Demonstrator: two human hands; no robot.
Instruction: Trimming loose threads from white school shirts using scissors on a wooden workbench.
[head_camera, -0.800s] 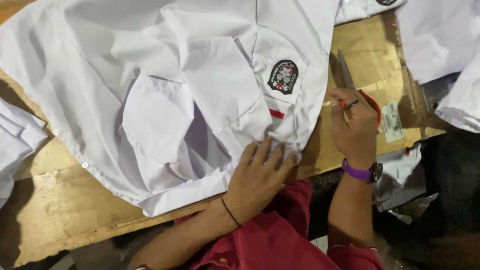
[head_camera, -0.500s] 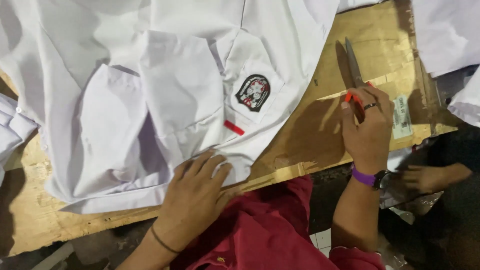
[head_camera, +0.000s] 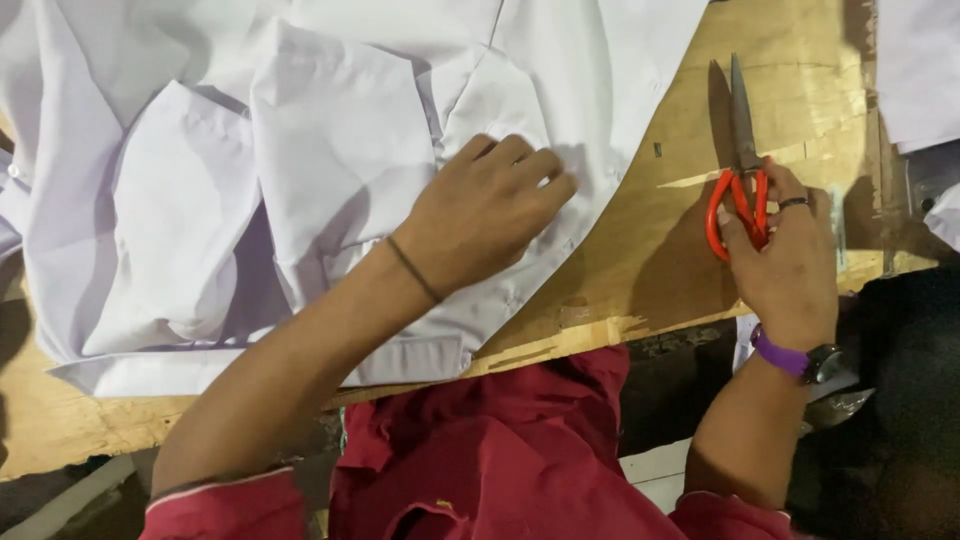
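Observation:
A white shirt (head_camera: 330, 150) lies spread over a wooden table (head_camera: 640, 250), its collar and sleeve folded at the left. My left hand (head_camera: 485, 205) rests flat on the shirt's front, fingers together, covering the chest area. To the right, off the cloth, my right hand (head_camera: 785, 260) grips a pair of scissors with red handles (head_camera: 740, 195). The blades are closed, lie on the bare wood and point away from me. A purple watch strap sits on that wrist and a thin dark band on the left wrist.
More white cloth (head_camera: 915, 70) lies at the table's far right edge. The table's rough front edge (head_camera: 560, 345) runs just above my red top. Dark floor and clutter show below at the right.
My left hand slid up the shirt and now covers the badge and pocket area. The right hand closed around the scissor handles on the wood. The view moved closer.

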